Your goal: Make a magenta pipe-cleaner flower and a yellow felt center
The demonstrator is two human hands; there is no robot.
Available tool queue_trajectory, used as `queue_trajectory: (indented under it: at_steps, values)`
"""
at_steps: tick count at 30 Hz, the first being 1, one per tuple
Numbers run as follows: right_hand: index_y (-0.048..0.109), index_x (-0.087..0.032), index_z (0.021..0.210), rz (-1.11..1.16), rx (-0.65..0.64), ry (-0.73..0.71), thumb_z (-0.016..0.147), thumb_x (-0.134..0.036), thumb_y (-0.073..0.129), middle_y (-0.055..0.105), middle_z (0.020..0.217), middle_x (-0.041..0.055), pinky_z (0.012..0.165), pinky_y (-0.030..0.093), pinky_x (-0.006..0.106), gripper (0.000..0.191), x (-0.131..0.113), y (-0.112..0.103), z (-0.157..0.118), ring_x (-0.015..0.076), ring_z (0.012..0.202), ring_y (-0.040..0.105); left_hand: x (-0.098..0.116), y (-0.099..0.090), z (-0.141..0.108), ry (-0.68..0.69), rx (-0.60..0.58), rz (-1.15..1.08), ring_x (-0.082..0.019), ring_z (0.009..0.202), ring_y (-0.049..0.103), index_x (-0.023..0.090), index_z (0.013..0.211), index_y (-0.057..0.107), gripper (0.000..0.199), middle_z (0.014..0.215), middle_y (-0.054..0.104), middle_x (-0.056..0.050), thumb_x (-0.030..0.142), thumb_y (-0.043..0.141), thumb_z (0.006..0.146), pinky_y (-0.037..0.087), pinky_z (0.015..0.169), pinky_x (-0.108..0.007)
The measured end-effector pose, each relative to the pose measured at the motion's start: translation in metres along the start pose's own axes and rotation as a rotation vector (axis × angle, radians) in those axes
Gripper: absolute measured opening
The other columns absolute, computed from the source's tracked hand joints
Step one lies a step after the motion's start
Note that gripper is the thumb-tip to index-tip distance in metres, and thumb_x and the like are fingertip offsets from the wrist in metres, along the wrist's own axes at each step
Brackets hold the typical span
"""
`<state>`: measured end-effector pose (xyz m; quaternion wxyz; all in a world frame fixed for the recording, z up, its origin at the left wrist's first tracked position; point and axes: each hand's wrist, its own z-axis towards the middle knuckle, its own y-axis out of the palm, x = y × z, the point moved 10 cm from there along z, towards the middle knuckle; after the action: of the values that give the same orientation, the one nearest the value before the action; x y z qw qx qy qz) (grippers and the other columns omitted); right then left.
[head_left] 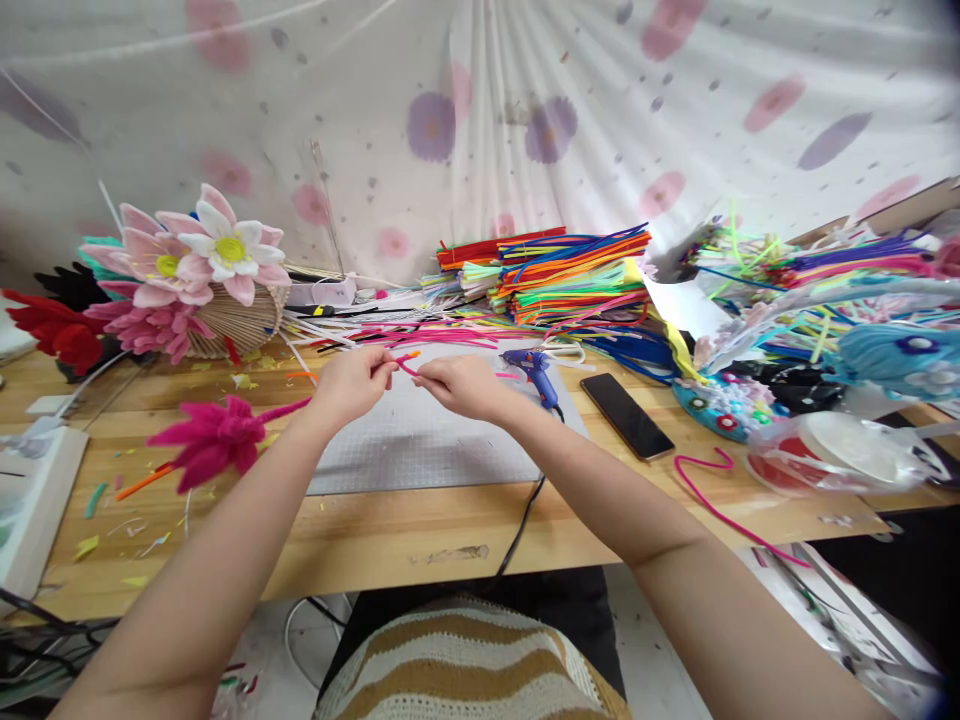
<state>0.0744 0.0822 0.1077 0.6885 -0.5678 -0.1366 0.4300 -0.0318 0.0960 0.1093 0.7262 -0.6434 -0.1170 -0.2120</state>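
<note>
Above a grey cutting mat (427, 455), my left hand (352, 385) pinches a pink pipe cleaner (406, 367) that shows an orange tip. My right hand (461, 385) has its fingers closed on the other end of the same piece. Left of my left forearm is a magenta pipe-cleaner flower (214, 440); its stem passes behind that arm, so I cannot tell where it ends. A blue glue gun (534, 372) lies on the mat beyond my right wrist.
A phone (627, 415) lies right of the mat, near a loose magenta pipe cleaner (739, 525). Bundles of coloured pipe cleaners (574, 275) are stacked at the back. Finished flowers (225, 250) stand at back left, and a white power strip (45, 520) sits at the left edge.
</note>
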Motion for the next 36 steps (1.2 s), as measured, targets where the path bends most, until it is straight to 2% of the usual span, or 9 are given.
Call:
queue_trajectory:
  at_steps: [6,10,14,16,19,24,28,31,36]
  values:
    - [0.067,-0.017,0.081,0.137,0.009,-0.035,0.084,-0.032,0.049,0.064,0.082,0.004,0.063,0.028,0.024,0.024,0.011,-0.035,0.026,0.0136,0.076,0.052,0.021,0.014,-0.013,0.165,-0.198,0.01,-0.013,0.056,0.047,0.02,0.062,0.057,0.021,0.06,0.058,0.001,0.031,0.045,0.076,0.029,0.056,-0.026]
    - [0.065,-0.013,0.082,0.512,-0.165,0.003,0.082,-0.041,0.047,0.057,0.072,0.0012,0.06,0.03,0.022,0.034,0.02,0.001,0.035,0.0094,0.065,0.045,0.03,0.009,-0.022,0.276,-0.234,-0.224,-0.011,0.056,0.046,0.018,0.063,0.055,0.023,0.062,0.057,0.001,0.031,0.044,0.078,0.032,0.056,-0.024]
    - [0.062,-0.011,0.088,0.708,-0.334,0.101,0.086,-0.044,0.038,0.047,0.064,-0.0016,0.055,0.03,0.021,0.041,0.012,0.047,0.01,0.0068,0.056,0.035,0.014,-0.003,-0.02,0.214,-0.103,-0.218,-0.011,0.054,0.044,0.018,0.064,0.056,0.026,0.062,0.056,0.0,0.034,0.043,0.079,0.03,0.055,-0.024]
    - [0.062,-0.012,0.089,0.713,-0.377,0.1,0.087,-0.043,0.036,0.047,0.063,-0.0017,0.056,0.031,0.021,0.04,0.002,0.054,-0.004,0.0071,0.055,0.036,0.003,-0.004,-0.019,0.13,-0.05,-0.102,-0.011,0.052,0.043,0.019,0.065,0.057,0.027,0.06,0.056,0.0,0.036,0.043,0.08,0.029,0.054,-0.025]
    - [0.063,-0.013,0.083,0.618,-0.352,0.014,0.086,-0.039,0.04,0.055,0.071,0.0005,0.061,0.032,0.022,0.035,-0.009,0.036,-0.008,0.0083,0.062,0.043,-0.002,0.003,-0.02,0.067,-0.067,0.076,-0.014,0.055,0.046,0.021,0.067,0.059,0.024,0.06,0.058,0.0,0.036,0.044,0.079,0.027,0.054,-0.026]
    - [0.061,-0.013,0.073,0.464,-0.188,-0.029,0.084,-0.037,0.044,0.055,0.068,0.0006,0.061,0.031,0.022,0.031,0.008,0.001,0.019,0.0092,0.064,0.044,0.018,0.019,-0.025,0.207,-0.213,0.048,-0.013,0.058,0.048,0.021,0.067,0.059,0.019,0.062,0.061,0.001,0.03,0.045,0.077,0.029,0.057,-0.025]
    - [0.056,-0.012,0.073,0.608,-0.246,0.046,0.085,-0.039,0.04,0.051,0.068,0.0,0.061,0.032,0.021,0.033,0.016,0.033,0.02,0.0086,0.063,0.042,0.025,0.011,-0.026,0.271,-0.196,-0.089,-0.011,0.056,0.047,0.02,0.065,0.057,0.023,0.064,0.06,0.001,0.031,0.043,0.079,0.031,0.058,-0.023]
    - [0.054,-0.013,0.075,0.672,-0.313,0.129,0.087,-0.041,0.033,0.047,0.067,-0.0005,0.059,0.033,0.021,0.037,0.009,0.058,0.002,0.0079,0.059,0.04,0.014,0.005,-0.024,0.188,-0.108,-0.025,-0.012,0.055,0.046,0.02,0.066,0.057,0.025,0.062,0.059,0.001,0.035,0.043,0.08,0.029,0.055,-0.024]
    - [0.055,-0.015,0.074,0.529,-0.289,0.014,0.087,-0.038,0.036,0.051,0.069,-0.0002,0.063,0.032,0.022,0.032,-0.009,0.032,-0.006,0.009,0.063,0.043,0.001,0.011,-0.024,0.08,-0.104,0.139,-0.014,0.057,0.048,0.021,0.07,0.059,0.024,0.063,0.06,0.0,0.036,0.043,0.079,0.027,0.055,-0.026]
